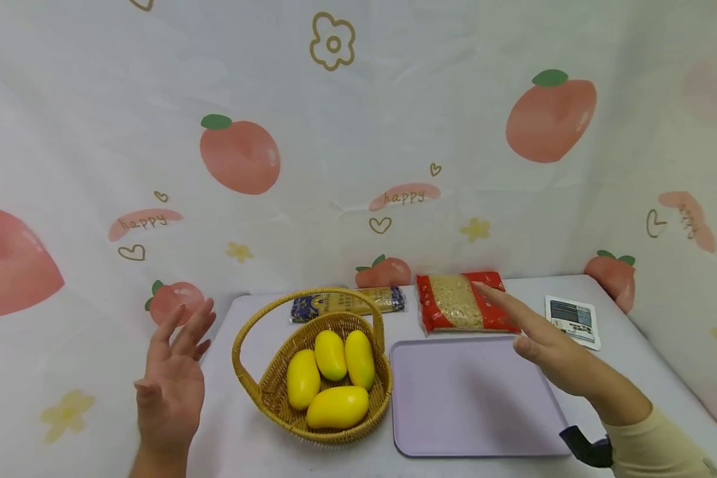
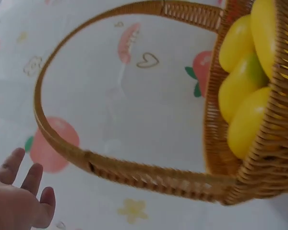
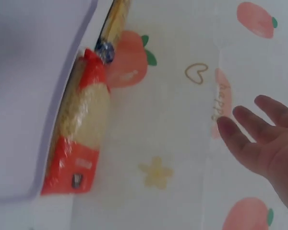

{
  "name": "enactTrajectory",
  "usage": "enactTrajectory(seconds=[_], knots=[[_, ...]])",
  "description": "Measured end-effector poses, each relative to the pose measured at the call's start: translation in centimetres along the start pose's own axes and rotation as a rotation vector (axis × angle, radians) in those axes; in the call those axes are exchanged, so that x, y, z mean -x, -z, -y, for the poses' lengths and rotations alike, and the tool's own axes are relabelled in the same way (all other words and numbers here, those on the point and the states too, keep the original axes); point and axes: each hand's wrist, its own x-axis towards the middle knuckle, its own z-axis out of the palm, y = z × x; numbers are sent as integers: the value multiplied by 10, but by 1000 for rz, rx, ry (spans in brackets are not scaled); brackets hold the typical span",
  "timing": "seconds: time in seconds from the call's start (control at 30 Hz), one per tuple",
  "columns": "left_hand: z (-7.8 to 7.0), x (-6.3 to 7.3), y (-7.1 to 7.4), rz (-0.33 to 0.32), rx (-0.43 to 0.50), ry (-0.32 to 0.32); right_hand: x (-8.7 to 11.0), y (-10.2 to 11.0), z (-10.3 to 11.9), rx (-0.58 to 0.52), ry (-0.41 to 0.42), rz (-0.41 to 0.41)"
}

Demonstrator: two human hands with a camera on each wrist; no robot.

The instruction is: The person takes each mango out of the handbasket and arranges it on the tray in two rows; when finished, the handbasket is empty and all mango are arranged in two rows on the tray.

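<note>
My left hand (image 1: 170, 385) is raised to the left of the wicker basket (image 1: 263, 398), fingers spread and nothing in them. Several yellow mangoes (image 1: 337, 407) lie in that basket, whose tall looped handle (image 2: 53, 134) stands up on its left side. In the left wrist view the left hand (image 2: 19, 201) shows beside the handle, apart from it. My right hand (image 1: 550, 345) hovers over the right part of the lilac tray (image 1: 466, 398), fingers extended and holding nothing. The right wrist view shows the same hand (image 3: 273, 143) with loose, spread fingers.
Behind the tray lies a red-and-clear bag of pale dry food (image 1: 457, 302). A blue-and-yellow packet (image 1: 346, 303) lies behind the basket. At the back right is a small white packet with a dark label (image 1: 573, 320). A fruit-printed cloth (image 1: 334, 133) hangs behind the table.
</note>
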Motion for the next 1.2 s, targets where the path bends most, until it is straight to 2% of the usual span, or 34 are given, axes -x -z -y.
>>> enactTrajectory(seconds=[0.07,0.2,0.33,0.43,0.57,0.67,0.83,0.93,1.07,1.2], knots=[[5,11,11,17,30,44,-2,-6,-3,-68,49,21],[16,33,24,16,22,178,-7,-16,-10,-177,139,71],[28,50,32,-5,64,340,-13,-29,-15,-245,121,118],[35,59,32,-60,83,472,-15,-39,-14,-283,78,147],[46,72,24,-109,77,586,-20,-52,-14,-337,47,189],[57,83,19,-112,67,616,-23,-59,-15,-357,45,208],[77,98,12,-140,22,646,-29,-72,-11,-390,-10,230],[86,106,9,-191,-13,663,-33,-80,-9,-408,-31,246],[93,113,5,-305,-43,732,-40,-90,-9,-429,-31,262],[98,117,3,-330,-38,757,-48,-99,-10,-445,-30,274]])
